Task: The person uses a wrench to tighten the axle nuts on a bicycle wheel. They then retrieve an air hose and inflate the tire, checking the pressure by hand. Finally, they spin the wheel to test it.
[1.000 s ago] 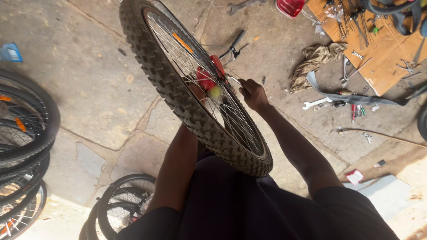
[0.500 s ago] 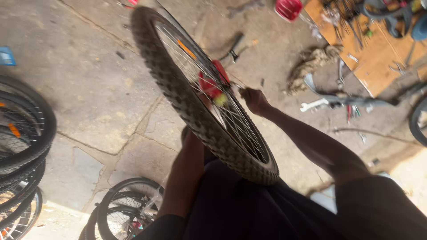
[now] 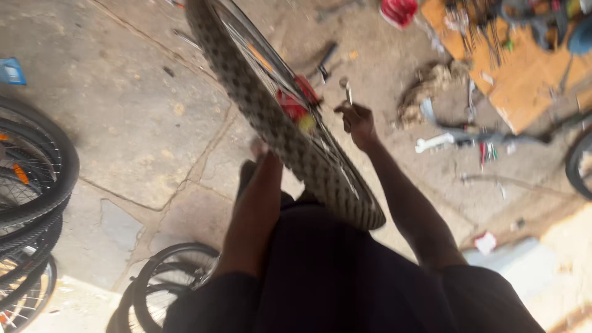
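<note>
The bicycle wheel (image 3: 290,117) stands on edge across the middle of the frame, its knobby tyre resting against the person's lap, its red hub (image 3: 295,102) near the upper centre. A second ago the right hand (image 3: 356,121) was pressed in against the hub among the spokes; now it has drawn back to the right of the wheel, fingers closed around a small metal spanner (image 3: 346,91) that points up and away, clear of the axle. The left hand (image 3: 259,150) stays behind the tyre, mostly hidden, so I cannot tell how far it is closed, though it appears to steady the rim. The view has also swung, bringing stacked tyres (image 3: 31,185) at left and scattered tools (image 3: 468,142) at upper right closer.
</note>
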